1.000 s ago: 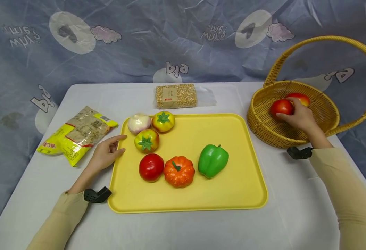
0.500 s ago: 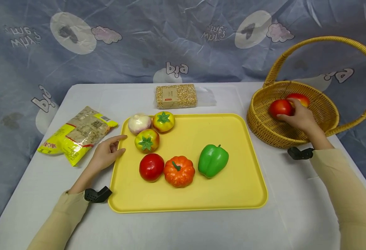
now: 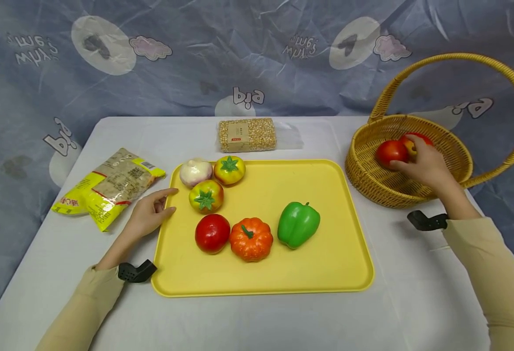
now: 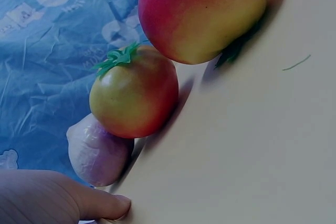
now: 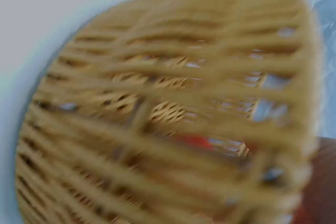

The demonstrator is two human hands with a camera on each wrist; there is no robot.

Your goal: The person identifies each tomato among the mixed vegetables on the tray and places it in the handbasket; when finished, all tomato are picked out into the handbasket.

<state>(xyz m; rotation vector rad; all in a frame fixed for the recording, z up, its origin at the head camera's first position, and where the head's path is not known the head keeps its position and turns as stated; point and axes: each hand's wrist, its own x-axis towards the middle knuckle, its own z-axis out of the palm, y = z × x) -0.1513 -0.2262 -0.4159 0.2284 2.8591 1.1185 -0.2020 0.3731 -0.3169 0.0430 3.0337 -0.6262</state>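
Observation:
At the left rim of the yellow tray (image 3: 336, 273), my left hand (image 3: 146, 214) rests with index fingertip and thumb on the edge, spread apart. Close to it on the tray are a white-and-purple onion (image 3: 195, 172) and two yellow-red tomatoes (image 3: 206, 196) with green leaf tops; the left wrist view shows one tomato (image 4: 134, 92) beside the onion (image 4: 100, 150). My right hand (image 3: 430, 165) reaches into the wicker basket (image 3: 371, 187). Its thumb lies by a red tomato (image 3: 390, 154), its fingers over a red-yellow fruit (image 3: 419, 138), partly hidden. The right wrist view shows blurred basket weave (image 5: 157, 87).
Also on the tray are a round red fruit (image 3: 212, 234), a small orange pumpkin (image 3: 251, 240) and a green bell pepper (image 3: 298, 225). Yellow packets (image 3: 116, 187) lie to the left, a bag of corn kernels (image 3: 248, 135) behind. The basket's tall handle (image 3: 463, 56) arches over it.
My right hand has shifted slightly to the right, away from the red tomato, and a gap shows between them now. The left hand has kept its place.

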